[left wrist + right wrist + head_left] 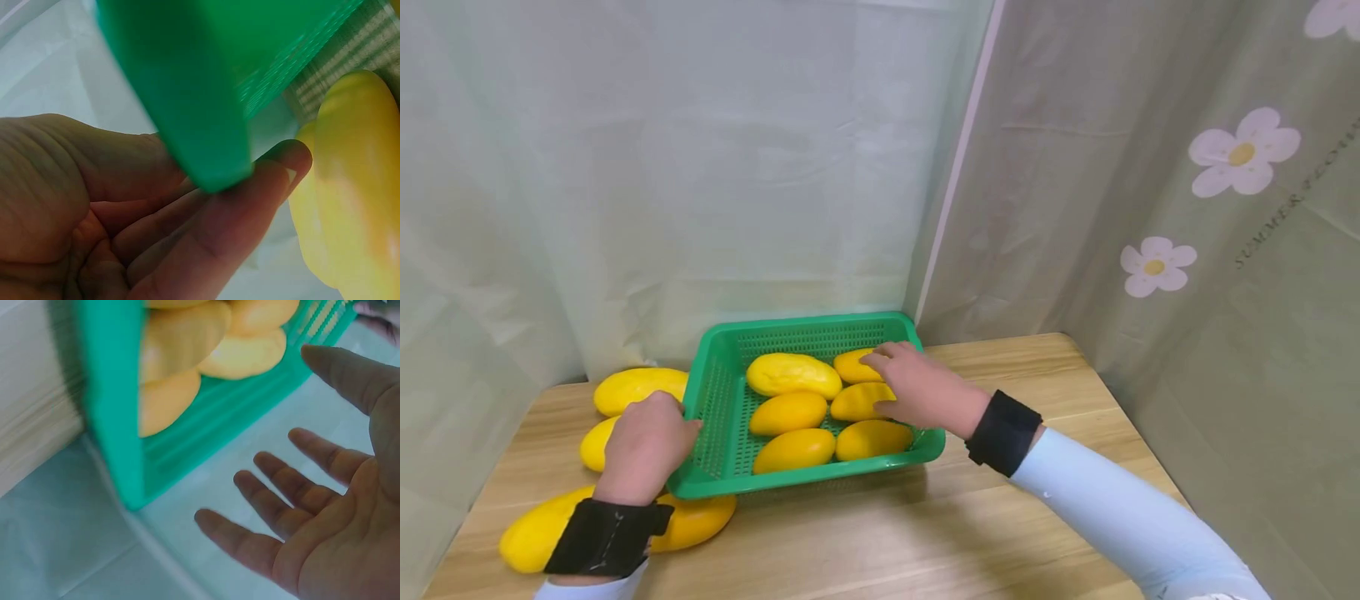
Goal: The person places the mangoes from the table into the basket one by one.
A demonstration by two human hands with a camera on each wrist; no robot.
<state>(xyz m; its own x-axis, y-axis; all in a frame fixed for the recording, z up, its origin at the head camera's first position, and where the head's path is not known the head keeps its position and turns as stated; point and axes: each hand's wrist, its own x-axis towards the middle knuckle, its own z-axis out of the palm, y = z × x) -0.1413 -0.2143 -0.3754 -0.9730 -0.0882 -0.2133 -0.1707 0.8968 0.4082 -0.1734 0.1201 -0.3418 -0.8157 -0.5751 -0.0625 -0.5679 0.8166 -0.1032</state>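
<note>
Right hand: I see its palm, fingers loosely spread, thumb tip near the basket's edge.
Green basket: the near wall blurs on my feed.
Yellow fruits: several, bunched inside.
Left hand: partly visible, top corner.
Wooden tabletop: beside the basket.
Pale cloth: behind the fingers.

"SUMMER" is printed in thin dark capitals on the grey-beige curtain at the right of the head view. The line of print slants upward to the right edge, beside two printed flowers with pale petals and yellow centres. After it comes a second word, apparently starting "FLOW"; its letters are blurred and the frame cuts it off, so its ending cannot be read.
</note>
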